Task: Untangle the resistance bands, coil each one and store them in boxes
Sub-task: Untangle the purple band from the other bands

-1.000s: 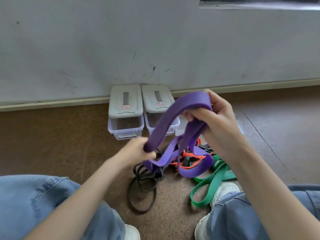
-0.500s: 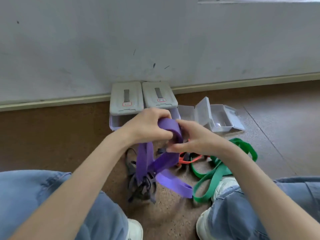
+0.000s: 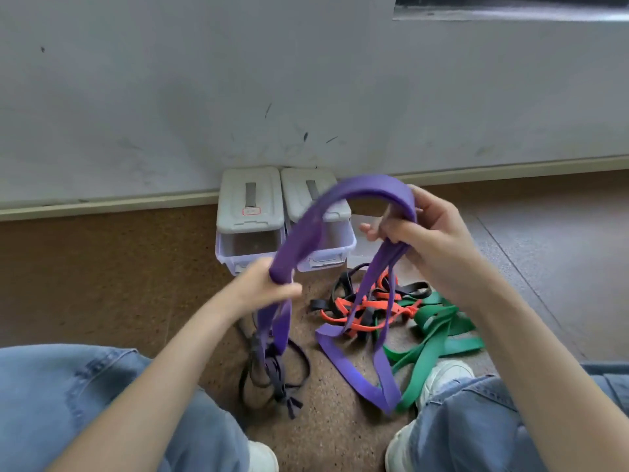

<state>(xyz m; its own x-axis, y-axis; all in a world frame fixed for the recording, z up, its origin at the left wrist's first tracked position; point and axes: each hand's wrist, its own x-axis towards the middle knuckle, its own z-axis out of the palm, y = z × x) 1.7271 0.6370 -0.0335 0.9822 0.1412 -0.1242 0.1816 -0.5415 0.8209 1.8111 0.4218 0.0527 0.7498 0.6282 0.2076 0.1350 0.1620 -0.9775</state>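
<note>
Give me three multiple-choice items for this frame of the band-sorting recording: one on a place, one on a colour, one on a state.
1. Where do the two lidded boxes stand?
A. On the person's lap
B. On the floor against the wall
C. On a shelf

2. What colour is the band that both hands hold?
A. Green
B. Orange
C. Purple

3. What is the state of the orange band?
A. Tangled with black bands on the floor
B. Coiled inside a box
C. Stretched between the hands

Answers:
1. B: both boxes sit on the floor, their backs at the foot of the wall.
2. C: the purple band arches from the left hand to the right hand, each gripping it.
3. A: it lies on the floor interlaced with black bands, beside the green band.
</note>
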